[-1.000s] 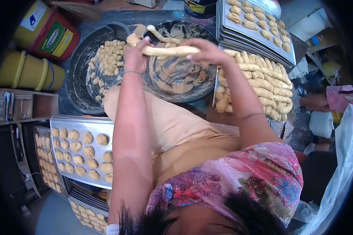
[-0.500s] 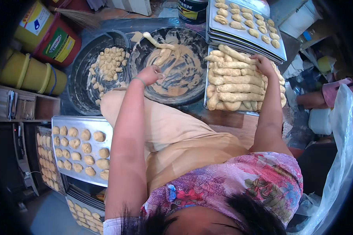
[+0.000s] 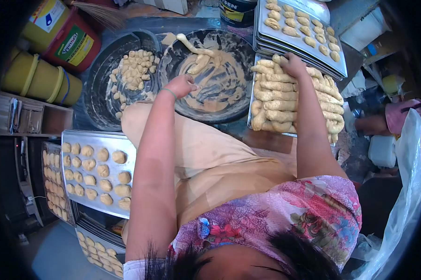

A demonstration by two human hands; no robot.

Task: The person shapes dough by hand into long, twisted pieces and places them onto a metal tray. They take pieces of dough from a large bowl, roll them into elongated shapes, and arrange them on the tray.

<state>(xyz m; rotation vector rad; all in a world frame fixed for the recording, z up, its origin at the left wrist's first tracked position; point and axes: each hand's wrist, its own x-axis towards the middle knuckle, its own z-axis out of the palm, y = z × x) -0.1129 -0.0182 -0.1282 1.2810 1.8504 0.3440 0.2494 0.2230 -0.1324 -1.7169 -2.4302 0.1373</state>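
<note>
Over the near left part of a floured black basin (image 3: pixel 229 109), my left hand (image 3: pixel 181 86) has its fingers curled together; anything between them is too small to make out. Beyond it in the basin lie a long dough rope (image 3: pixel 192 45) and a shorter dough piece (image 3: pixel 200 64). My right hand (image 3: pixel 294 65) reaches to the far side of a tray heaped with dough ropes (image 3: pixel 280 105). Its fingers close around the end of one dough rope (image 3: pixel 277 59) on top, partly hidden by the hand.
Left of the floured basin, another black basin (image 3: pixel 96 88) holds small dough pieces (image 3: pixel 135 70). Stacked trays (image 3: pixel 266 35) with shaped dough stand at the far right. Beside my left arm is a tray (image 3: pixel 126 154) of round dough pieces. Buckets (image 3: pixel 75 44) stand far left.
My right hand has moved left across the dough ropes to the end of a top one. My left hand stays over the basin, almost unmoved. The view has shifted slightly.
</note>
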